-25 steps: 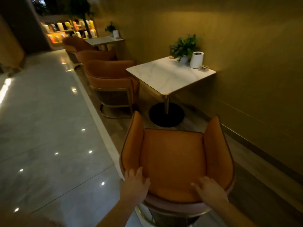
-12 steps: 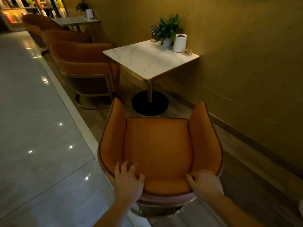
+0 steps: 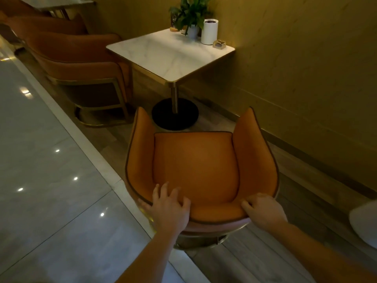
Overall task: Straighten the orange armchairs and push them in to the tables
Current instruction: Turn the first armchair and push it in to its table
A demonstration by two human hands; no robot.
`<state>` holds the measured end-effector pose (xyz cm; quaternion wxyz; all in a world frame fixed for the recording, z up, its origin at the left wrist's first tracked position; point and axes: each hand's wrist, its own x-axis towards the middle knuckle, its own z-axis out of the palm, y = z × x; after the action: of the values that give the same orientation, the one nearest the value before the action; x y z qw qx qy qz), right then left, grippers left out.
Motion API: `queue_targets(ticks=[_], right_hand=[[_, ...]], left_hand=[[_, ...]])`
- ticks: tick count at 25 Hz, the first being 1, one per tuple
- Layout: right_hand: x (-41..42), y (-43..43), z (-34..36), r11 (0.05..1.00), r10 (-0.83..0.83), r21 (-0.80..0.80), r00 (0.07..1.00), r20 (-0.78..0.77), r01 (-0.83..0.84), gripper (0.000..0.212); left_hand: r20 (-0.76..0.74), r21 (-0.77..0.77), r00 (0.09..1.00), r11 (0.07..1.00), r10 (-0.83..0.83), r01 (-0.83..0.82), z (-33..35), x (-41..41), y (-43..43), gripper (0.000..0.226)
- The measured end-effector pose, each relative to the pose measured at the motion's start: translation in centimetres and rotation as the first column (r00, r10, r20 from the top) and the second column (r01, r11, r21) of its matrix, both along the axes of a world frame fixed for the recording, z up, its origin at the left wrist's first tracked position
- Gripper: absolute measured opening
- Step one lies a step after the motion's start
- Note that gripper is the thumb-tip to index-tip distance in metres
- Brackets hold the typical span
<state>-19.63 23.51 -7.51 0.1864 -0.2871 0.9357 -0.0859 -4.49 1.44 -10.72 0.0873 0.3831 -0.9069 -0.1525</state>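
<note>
An orange armchair stands in front of me, its open seat facing a white marble table on a black round base. My left hand grips the top of the backrest at its left, fingers curled over the rim. My right hand grips the backrest rim at its right. The chair's arm tips stand just short of the table's near edge. A second orange armchair sits on the far side of the table, seen from behind.
On the table stand a potted plant, a white cylinder and a small clear box. A wall runs along the right. More armchairs and another table stand beyond. Glossy tiled floor lies left. A white rounded object shows at the right edge.
The chair has moved forward toward the table, its arms now close to the table base. Both hands stayed on the backrest and I stepped nearer.
</note>
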Motion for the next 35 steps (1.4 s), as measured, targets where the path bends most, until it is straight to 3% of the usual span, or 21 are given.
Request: queue_targets(ticks=[4, 9, 16, 26, 29, 32, 35], right_hand=[[-0.9, -1.0, -0.8, 0.997, -0.072, -0.022, 0.996, -0.058, 0.071, 0.042], [-3.1, -1.5, -1.9, 0.991, -0.118, -0.087, 0.980, -0.159, 0.105, 0.026], [-11.3, -0.9, -2.6, 0.991, -0.099, -0.109, 0.979, -0.178, 0.081, 0.035], [-29.2, 0.5, -0.6, 1.000, 0.019, 0.011, 0.994, -0.109, -0.018, 0.035], [-33.5, 0.3, 0.2, 1.000, 0.013, 0.022, 1.000, -0.013, -0.012, 0.034], [-33.1, -2.8, 0.5, 0.997, -0.070, -0.028, 0.997, 0.043, 0.071, 0.039], [-27.8, -6.2, -0.4, 0.989, -0.113, -0.102, 0.989, -0.098, 0.103, 0.052]], left_hand=[[0.049, 0.027, 0.998, 0.999, -0.027, 0.026, 0.4, -1.2, -1.5, 0.059], [0.062, 0.040, 0.997, 0.999, -0.039, 0.036, 0.3, -3.6, -2.3, 0.062], [0.083, 0.076, 0.993, 0.994, -0.083, 0.077, 0.4, -10.8, -1.8, 0.061], [0.169, 0.068, 0.985, 0.998, -0.024, 0.013, 1.2, -26.1, 2.3, 0.055], [0.232, 0.111, 0.972, 0.994, -0.033, 0.007, 1.8, -29.5, 3.6, 0.060], [0.300, 0.178, 0.951, 0.984, -0.067, 0.013, 2.6, -31.0, 3.4, 0.063], [0.343, 0.186, 0.929, 0.979, -0.139, 0.078, 2.7, -30.2, 1.9, 0.070]])
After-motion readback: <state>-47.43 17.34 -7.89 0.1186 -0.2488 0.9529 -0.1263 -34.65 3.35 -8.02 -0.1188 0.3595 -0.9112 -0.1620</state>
